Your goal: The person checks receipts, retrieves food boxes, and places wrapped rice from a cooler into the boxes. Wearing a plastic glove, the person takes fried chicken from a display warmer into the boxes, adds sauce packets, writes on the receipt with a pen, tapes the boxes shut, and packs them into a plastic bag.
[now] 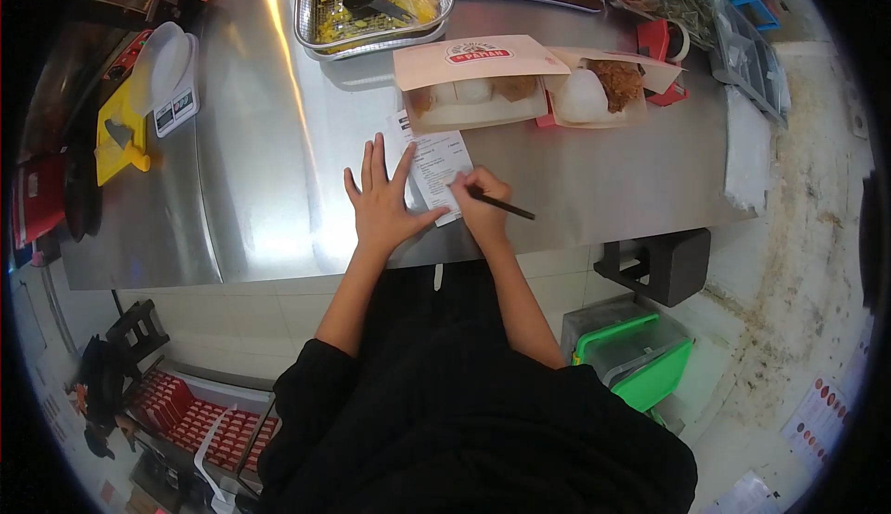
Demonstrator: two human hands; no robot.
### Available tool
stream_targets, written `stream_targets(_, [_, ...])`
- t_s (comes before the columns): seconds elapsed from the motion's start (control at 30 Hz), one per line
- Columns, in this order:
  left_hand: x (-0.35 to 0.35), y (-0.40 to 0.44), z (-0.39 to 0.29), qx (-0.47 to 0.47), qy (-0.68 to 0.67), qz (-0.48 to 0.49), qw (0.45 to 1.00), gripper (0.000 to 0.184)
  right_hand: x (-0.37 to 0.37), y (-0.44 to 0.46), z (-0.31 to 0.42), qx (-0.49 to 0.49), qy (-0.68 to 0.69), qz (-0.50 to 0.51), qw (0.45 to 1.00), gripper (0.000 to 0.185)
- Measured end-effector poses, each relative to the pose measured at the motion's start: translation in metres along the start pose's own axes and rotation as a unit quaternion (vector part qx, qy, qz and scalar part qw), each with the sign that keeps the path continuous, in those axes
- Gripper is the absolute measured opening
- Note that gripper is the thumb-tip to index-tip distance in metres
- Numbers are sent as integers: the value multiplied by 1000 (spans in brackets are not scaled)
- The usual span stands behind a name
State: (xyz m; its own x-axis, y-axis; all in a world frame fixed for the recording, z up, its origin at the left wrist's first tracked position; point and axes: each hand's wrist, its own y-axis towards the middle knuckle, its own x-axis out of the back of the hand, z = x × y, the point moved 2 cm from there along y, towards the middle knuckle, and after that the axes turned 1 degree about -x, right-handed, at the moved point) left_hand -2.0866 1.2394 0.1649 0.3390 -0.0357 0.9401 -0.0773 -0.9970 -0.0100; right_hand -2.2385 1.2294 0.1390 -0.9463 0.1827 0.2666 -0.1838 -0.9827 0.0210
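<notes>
A printed paper receipt (434, 163) lies on the steel table, its upper end close to the food boxes. My left hand (380, 203) is spread flat on the table at the receipt's left side, thumb touching the paper's lower part. My right hand (484, 200) is closed around a dark pen (509, 206), resting on the lower right of the receipt. The pen's tip is hidden by my fingers. Just beyond stand two open cardboard boxes: one (478, 59) holds rice and a fried piece, the other (568, 110) rice and fried chicken.
A wire-rimmed tray (306, 22) of yellow food with a black scoop stands at the back. At left are a kitchen scale (176, 110) and a yellow cutting board (113, 157). A red tape dispenser (652, 41) sits behind the boxes. Green-lidded bins (654, 379) are under the table's right side.
</notes>
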Motion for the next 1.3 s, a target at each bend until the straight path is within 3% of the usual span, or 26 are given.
stream_targets(0.13, [0, 0, -1, -3, -1, -7, 1000, 100, -2, -1, -4, 0, -3, 30, 1000, 25])
stream_targets(0.23, [0, -1, 0, -12, -5, -9, 1000, 105, 2, -1, -3, 45, -96, 30, 994, 20])
stream_targets(0.3, [2, -4, 3, -25, -19, -4, 999, 105, 15, 4, 9, 148, 10, -107, 983, 16])
stream_targets(0.33, [4, -5, 4, -35, -31, 1, 999, 105, 27, 2, 16, 153, 9, -111, 982, 16])
stream_targets(0.37, [4, -6, 9, -41, -33, -4, 999, 105, 42, -4, 30, 73, -63, -15, 995, 17])
stream_targets(0.4, [3, -11, 16, -39, -123, -33, 991, 98, 54, -8, 43, -11, -135, 81, 987, 20])
stream_targets(0.47, [-1, -23, 24, -24, -323, -78, 943, 84, 80, -5, 54, 36, -221, 71, 972, 27])
stream_targets(0.53, [13, -35, 7, 15, -508, -113, 854, 68, 106, 2, 29, -19, -381, 198, 903, 33])
stream_targets(0.6, [-5, -49, 5, 114, -549, -81, 824, 73, 121, 10, 17, 1, -373, 200, 906, 35])
stream_targets(0.67, [-13, -51, -10, 209, -567, -80, 793, 76, 135, 26, 23, 22, -361, 207, 909, 37])
stream_targets(0.73, [-20, -54, -21, 202, -547, -108, 805, 75, 154, 50, 39, -101, -404, 135, 899, 38])
stream_targets(0.77, [-25, -54, -24, 215, -532, -123, 810, 75, 169, 68, 42, -93, -400, 126, 903, 38])
stream_targets(0.8, [-20, -50, -36, 256, -533, -137, 795, 75, 191, 88, 44, -100, -387, 5, 917, 38])
stream_targets(0.83, [-24, -48, -45, 221, -485, -196, 823, 73, 211, 106, 46, -106, -367, -112, 917, 39])
stream_targets(0.87, [-27, -48, -55, 189, -431, -254, 845, 72, 224, 125, 37, -98, -363, -108, 920, 39])
stream_targets(0.97, [-20, -36, -103, 212, -299, -317, 875, 65, 245, 169, -10, -62, -331, -22, 941, 38])
stream_targets(1.03, [-27, -26, -139, 206, -334, -334, 857, 61, 253, 178, -34, -20, -262, 116, 958, 37])
stream_targets(1.07, [-32, -21, -159, 198, -377, -342, 838, 57, 263, 179, -43, -13, -257, 125, 958, 37])
stream_targets(1.1, [-32, -17, -181, 198, -372, -326, 846, 49, 276, 174, -50, 4, -258, 160, 953, 38])
stream_targets(1.17, [-43, -11, -220, 209, -460, -276, 818, 53, 303, 157, -51, 19, -257, 200, 945, 38])
stream_targets(1.23, [-58, -1, -251, 168, -493, -242, 819, 62, 338, 135, -29, -212, -121, 244, 938, 41])
stream_targets(1.27, [-63, 12, -267, 143, -497, -232, 824, 67, 348, 131, -36, -214, -122, 247, 937, 41])
stream_targets(1.3, [-53, 25, -286, 148, -436, -211, 862, 73, 357, 129, -41, -117, -188, 222, 950, 41])
